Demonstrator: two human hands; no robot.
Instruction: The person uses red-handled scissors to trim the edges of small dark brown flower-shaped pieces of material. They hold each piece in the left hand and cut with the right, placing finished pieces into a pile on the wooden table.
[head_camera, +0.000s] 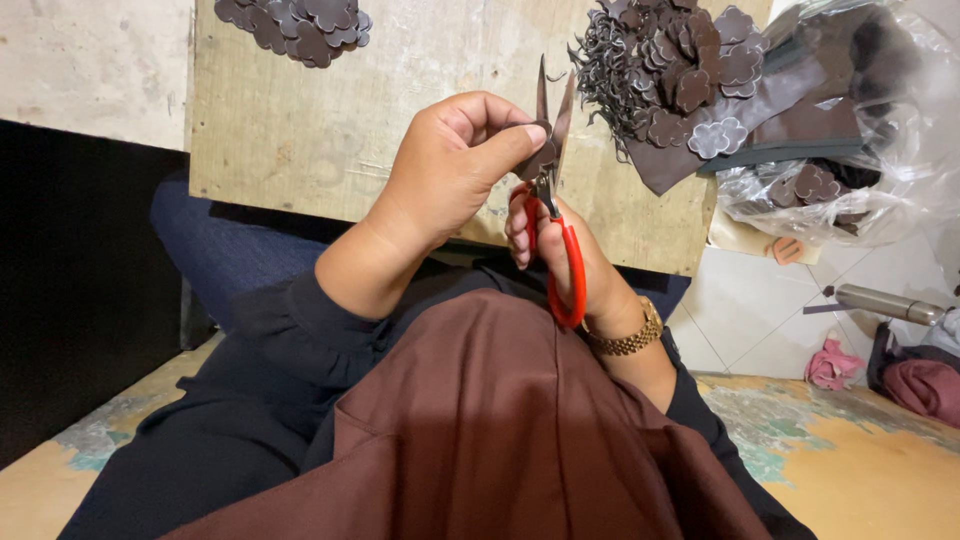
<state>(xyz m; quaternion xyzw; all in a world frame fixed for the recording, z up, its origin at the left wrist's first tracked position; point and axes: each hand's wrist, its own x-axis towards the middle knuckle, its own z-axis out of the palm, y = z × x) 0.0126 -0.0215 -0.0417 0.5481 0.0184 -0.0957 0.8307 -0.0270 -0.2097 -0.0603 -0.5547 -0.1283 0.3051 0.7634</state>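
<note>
Both arms wear dark navy long sleeves (300, 320), pushed up a little above the wrists. A gold link wristwatch (628, 338) circles the right wrist (face turned away). A brown garment (500, 430) drapes the lap over dark clothing.

a small dark brown leather piece (537, 160) sits pinched upright between open blades. the red-handled scissors (556, 215) point up — blades parted, above the lap.

Red-handled scissors (556, 215) and brown piece (537, 160) in hands
</note>
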